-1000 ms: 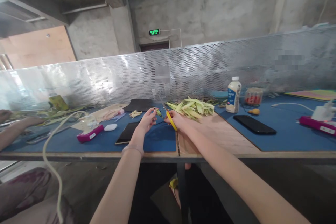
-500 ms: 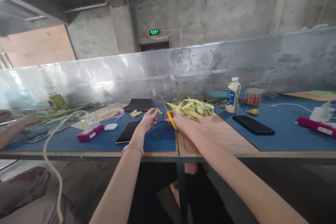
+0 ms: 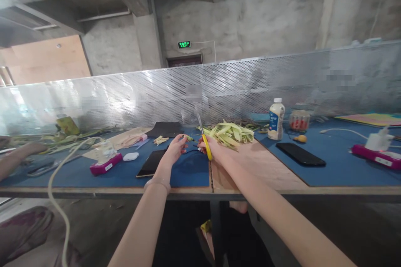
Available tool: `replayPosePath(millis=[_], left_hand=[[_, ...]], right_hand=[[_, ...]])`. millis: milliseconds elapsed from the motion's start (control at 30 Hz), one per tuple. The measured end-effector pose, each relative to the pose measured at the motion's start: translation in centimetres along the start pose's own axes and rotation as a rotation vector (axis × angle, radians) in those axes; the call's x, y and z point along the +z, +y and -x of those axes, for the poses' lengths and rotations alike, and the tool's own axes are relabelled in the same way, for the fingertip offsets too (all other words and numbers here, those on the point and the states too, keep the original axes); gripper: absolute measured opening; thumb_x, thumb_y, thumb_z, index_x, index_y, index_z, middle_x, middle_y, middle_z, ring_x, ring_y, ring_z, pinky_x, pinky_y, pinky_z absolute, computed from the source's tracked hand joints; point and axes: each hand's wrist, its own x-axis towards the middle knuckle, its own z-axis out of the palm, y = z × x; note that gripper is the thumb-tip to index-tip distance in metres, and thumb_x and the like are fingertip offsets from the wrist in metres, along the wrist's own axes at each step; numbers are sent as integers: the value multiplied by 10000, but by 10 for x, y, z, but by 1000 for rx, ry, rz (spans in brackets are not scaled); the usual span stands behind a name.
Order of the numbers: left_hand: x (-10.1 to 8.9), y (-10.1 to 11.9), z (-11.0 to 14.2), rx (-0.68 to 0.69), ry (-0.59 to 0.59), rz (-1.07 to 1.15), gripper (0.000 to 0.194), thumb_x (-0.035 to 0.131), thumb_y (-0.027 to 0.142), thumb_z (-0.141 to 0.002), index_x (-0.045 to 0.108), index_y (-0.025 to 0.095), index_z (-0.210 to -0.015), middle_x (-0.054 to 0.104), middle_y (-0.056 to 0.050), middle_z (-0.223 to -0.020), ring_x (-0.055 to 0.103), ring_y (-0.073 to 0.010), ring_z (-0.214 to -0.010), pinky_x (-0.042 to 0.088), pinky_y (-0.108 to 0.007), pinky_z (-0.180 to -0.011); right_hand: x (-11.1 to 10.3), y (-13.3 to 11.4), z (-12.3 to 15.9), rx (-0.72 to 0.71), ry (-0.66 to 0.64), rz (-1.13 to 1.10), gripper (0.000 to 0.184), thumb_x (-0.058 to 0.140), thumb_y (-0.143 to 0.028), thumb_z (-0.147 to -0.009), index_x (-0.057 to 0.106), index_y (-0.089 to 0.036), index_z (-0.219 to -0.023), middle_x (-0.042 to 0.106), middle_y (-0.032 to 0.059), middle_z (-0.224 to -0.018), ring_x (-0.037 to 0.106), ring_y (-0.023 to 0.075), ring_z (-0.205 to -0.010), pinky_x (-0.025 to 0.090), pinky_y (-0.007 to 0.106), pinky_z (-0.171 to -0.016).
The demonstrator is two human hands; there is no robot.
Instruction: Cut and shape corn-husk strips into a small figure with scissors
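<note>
Above the blue mat, my left hand (image 3: 176,149) is closed, its fingertips pinching a small yellow-green piece of plant leaf (image 3: 189,138). My right hand (image 3: 216,149) is wrapped round yellow-handled scissors (image 3: 206,147), whose metal blades point up and away from me. Between the hands runs a thin dark strand (image 3: 194,150); its ends are too small to make out. Just beyond my right hand lies a heap of pale green leaf strips (image 3: 230,134). A small bunch of yellowish scraps (image 3: 161,139) rests behind my left hand.
A black tablet-like slab (image 3: 152,163) lies beside my left wrist. Further left are a magenta power strip (image 3: 106,164), a white case (image 3: 130,157) and a co-worker's arm (image 3: 19,156). To the right stand a bottle (image 3: 275,121), a jar (image 3: 299,121) and a black phone (image 3: 300,154).
The whole view has shifted slightly, so the table sits lower. The scissors' blades now appear more upright. Both hands keep their holds.
</note>
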Motion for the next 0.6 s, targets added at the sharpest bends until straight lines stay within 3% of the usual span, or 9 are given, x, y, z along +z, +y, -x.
replayPosePath(millis=[333, 600], left_hand=[[1, -2, 1, -46, -70, -17, 235, 538, 279, -865, 560, 132, -1047, 603, -39, -916, 584, -115, -693, 510, -266, -583], [1, 0, -1, -12, 24, 9, 252, 537, 286, -864, 556, 136, -1066, 602, -52, -965, 595, -133, -746, 520, -294, -626]], right_hand=[[-1, -2, 2, 21, -7, -55, 227, 505, -338, -899, 546, -124, -963, 523, -34, -691, 464, 46, -491, 402, 171, -438], [0, -9, 7, 35, -21, -82, 210, 509, -326, -898, 542, -125, -948, 505, -42, -671, 444, 41, -477, 382, 163, -423]])
